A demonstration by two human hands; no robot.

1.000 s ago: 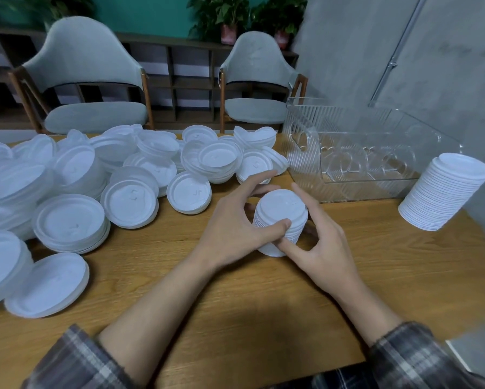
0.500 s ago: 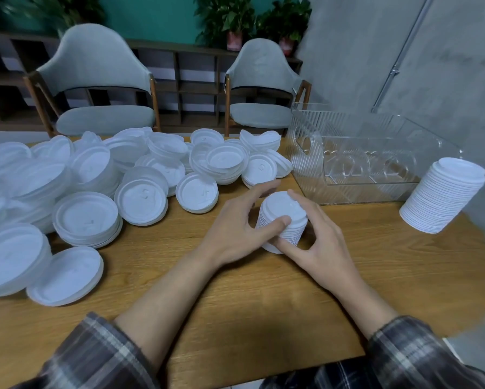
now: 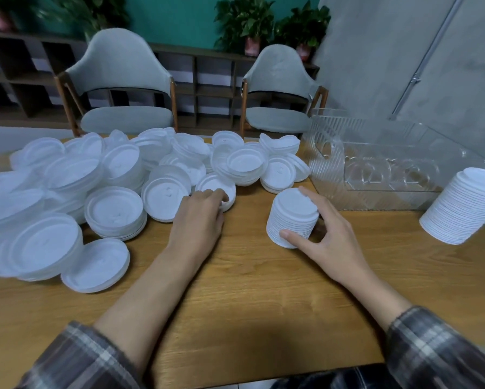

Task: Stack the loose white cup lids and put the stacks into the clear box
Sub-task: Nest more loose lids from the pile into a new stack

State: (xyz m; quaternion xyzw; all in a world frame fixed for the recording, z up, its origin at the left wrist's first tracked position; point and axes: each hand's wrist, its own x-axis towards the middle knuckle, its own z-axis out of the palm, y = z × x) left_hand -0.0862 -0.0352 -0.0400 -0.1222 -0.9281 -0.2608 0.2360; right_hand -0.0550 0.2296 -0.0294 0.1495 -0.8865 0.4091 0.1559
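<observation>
Your right hand point(image 3: 329, 234) grips the short stack point(image 3: 291, 217) on the bench point(image 3: 249, 290) beside the box point(image 3: 381, 167) — your left hand point(image 3: 199, 217) pinches a loose lid point(image 3: 216, 189) at the pile's point(image 3: 95, 186) edge.

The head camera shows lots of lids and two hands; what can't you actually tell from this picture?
- Left hand: its fingertips cover the near edge of a loose lid, so the grip is unclear.
- Lid pile at the left: blurred and cut by the frame edge, uncountable.
- Clear box: far side cropped, ribbed walls hide the floor.
- Tall stack: right side cut off.
</observation>
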